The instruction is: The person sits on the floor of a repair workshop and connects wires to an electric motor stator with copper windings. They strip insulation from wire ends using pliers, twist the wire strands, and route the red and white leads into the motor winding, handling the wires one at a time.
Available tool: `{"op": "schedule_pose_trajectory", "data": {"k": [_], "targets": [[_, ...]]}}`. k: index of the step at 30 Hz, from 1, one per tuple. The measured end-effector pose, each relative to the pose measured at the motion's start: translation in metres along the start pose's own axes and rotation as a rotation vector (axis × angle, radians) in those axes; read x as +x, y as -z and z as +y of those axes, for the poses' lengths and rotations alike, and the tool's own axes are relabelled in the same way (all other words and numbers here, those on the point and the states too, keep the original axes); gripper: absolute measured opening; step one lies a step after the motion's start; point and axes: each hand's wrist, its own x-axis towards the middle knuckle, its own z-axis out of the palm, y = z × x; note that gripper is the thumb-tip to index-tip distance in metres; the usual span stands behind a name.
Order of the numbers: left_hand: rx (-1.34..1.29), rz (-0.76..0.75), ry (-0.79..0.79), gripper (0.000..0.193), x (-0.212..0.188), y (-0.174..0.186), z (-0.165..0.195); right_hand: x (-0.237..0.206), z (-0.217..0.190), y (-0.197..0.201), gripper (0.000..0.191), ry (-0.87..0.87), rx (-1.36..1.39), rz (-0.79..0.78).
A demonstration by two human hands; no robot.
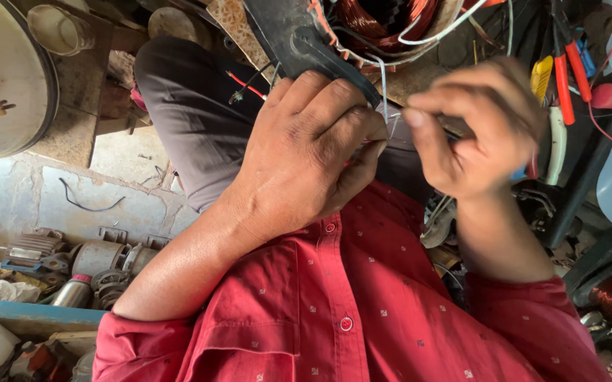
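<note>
A motor stator with copper windings point(384, 20) sits at the top in a black housing point(306, 39) that rests on my lap. Thin white wires point(385, 92) run down from it to a point between my hands. My left hand point(306, 155) lies against the housing, its thumb and fingers pinched on the wire ends. My right hand point(476, 127), slightly blurred, faces it from the right with fingertips closed on the same wire ends. What lies under the right palm is hidden. Both forearms come out of red shirt sleeves point(348, 318).
My knee in dark trousers point(192, 106) is at upper left. Red-handled pliers point(568, 71) and a yellow tool point(541, 74) lie at upper right. Old motor parts point(93, 262) sit on the stone floor at left, below a large white round casing point(1, 78).
</note>
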Motion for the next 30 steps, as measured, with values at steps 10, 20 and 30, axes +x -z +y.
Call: {"op": "schedule_pose_trajectory", "data": {"k": [10, 20, 30], "targets": [[-0.063, -0.027, 0.021, 0.024, 0.005, 0.006, -0.001, -0.028, -0.012, 0.002, 0.011, 0.015, 0.222, 0.1], [-0.103, 0.006, 0.013, 0.028, 0.013, 0.01, 0.001, -0.02, -0.022, -0.014, 0.009, -0.065, 0.275, 0.033], [-0.102, 0.004, 0.009, 0.029, 0.01, 0.009, 0.0, -0.002, -0.015, -0.018, 0.007, -0.076, 0.28, 0.005]]}}
